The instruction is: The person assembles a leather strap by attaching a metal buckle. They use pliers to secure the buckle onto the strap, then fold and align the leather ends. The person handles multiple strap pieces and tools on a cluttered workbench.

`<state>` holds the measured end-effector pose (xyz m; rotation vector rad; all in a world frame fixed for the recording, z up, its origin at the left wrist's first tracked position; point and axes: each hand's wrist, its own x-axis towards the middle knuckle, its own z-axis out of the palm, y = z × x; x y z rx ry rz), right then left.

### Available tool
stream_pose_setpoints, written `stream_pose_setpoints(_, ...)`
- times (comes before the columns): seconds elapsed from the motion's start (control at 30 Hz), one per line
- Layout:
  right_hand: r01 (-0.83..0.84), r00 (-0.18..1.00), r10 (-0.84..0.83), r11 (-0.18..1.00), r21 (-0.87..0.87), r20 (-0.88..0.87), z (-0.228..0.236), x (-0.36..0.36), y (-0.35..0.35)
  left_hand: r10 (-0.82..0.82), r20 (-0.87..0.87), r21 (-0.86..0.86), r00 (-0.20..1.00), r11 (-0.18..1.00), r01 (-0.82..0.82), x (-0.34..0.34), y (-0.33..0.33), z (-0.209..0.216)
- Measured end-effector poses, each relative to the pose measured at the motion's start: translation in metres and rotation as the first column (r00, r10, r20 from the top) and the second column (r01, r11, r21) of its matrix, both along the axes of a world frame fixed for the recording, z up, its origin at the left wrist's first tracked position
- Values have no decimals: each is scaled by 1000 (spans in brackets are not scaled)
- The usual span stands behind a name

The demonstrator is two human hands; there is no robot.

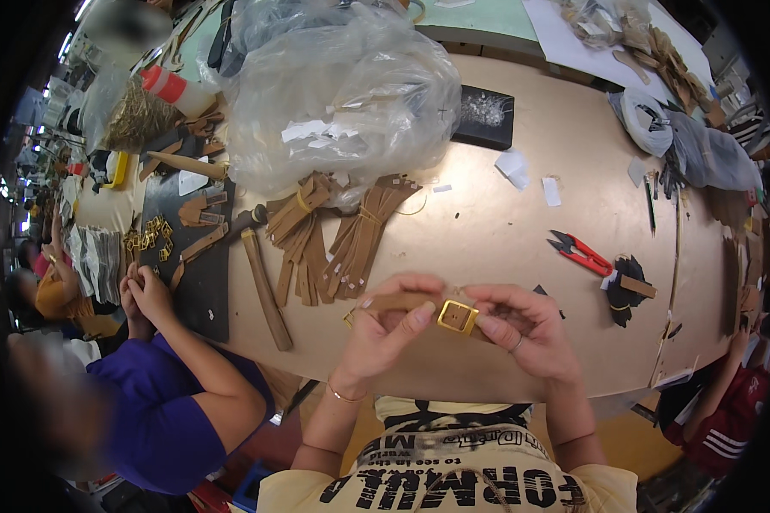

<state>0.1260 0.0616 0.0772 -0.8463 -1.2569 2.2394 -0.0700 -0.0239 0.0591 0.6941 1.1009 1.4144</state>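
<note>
In front of my body, both hands are raised over the near edge of the table. My left hand (385,335) is closed on a brown leather strap (396,302), its thumb pointing toward a gold square buckle (444,313). Closed on the buckle's right side, my right hand (529,333) pinches it between thumb and fingers. Brown material shows inside the buckle's frame. A second bit of gold metal peeks out at the left of my left hand; its shape is mostly hidden.
Bundles of brown straps (364,235) lie ahead, before a large clear plastic bag (351,94). Red thread snips (583,252) and a tied dark bundle (624,295) lie right. At left, a co-worker in purple (175,410) sits by a black mat (205,291) and gold buckles (152,235).
</note>
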Motion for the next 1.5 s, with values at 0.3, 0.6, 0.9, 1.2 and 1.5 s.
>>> stream_pose_setpoints(0.3, -1, 992, -56, 896, 444, 116, 0, 0, 4, 295, -692, 310, 659, 946, -98, 0, 0, 0)
stream_pose_setpoints(0.6, -7, 988, -57, 908, 419, 141, 3, -1, 4, 22, -2, -53, 1000, 998, -22, 26, 1, 3)
stream_pose_setpoints(0.9, -43, 969, -111, 799, 599, 219, 5, -2, 6, 17, 534, -144, 845, 987, 71, 16, -4, -10)
stream_pose_setpoints(1.2, -63, 966, -141, 679, 731, 215, -7, 1, -2, -69, 214, -167, 974, 980, 106, 14, -11, -6)
stream_pose_setpoints(1.5, -75, 960, -148, 678, 731, 236, -13, 10, 2, -110, 193, -95, 975, 987, 130, 15, -5, -5)
